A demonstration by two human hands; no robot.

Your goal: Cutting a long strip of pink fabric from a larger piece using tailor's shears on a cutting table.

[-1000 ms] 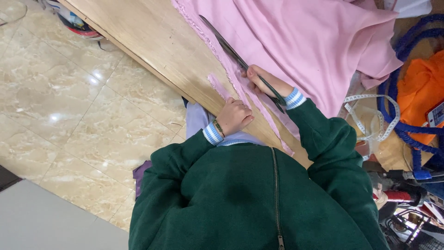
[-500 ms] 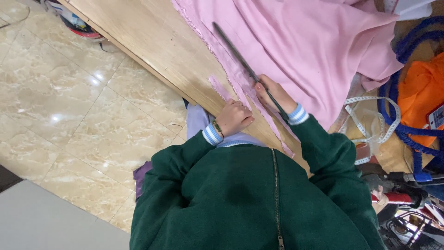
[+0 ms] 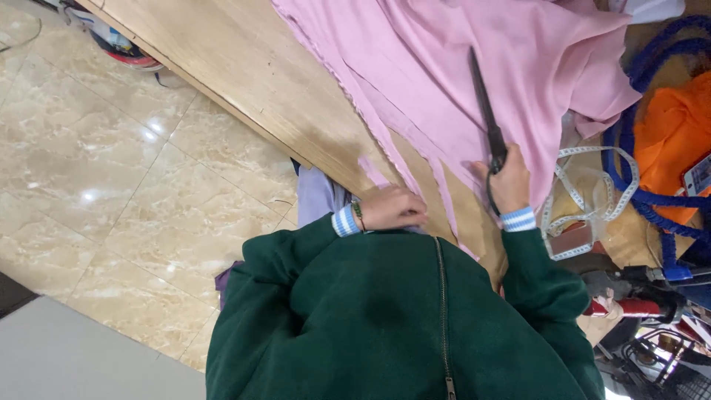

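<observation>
I see right hand (image 3: pixel 509 181) gripping scissors (image 3: pixel 485 111), blades pointing 12 o'clock over pink fabric (image 3: pixel 474 67); left hand (image 3: pixel 389 210) pressed flat on worktop (image 3: pixel 244 67). Strips cut, most cloth uncut.

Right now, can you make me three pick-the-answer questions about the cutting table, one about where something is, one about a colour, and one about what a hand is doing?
1. Where do the scissors lie?
A. On the floor
B. On the pink cloth
C. On the orange cloth

2. What colour are the sleeves?
A. Dark green
B. Red
C. Yellow

3. What is the right hand doing?
A. Resting flat and empty
B. Holding a tape measure
C. Gripping the scissors' handles

Answers:
1. B, the blades lie across the pink cloth on the table.
2. A, both arms wear dark green with striped blue cuffs.
3. C, its fingers wrap the handles, while the left hand rests by the table edge without tools.
</observation>
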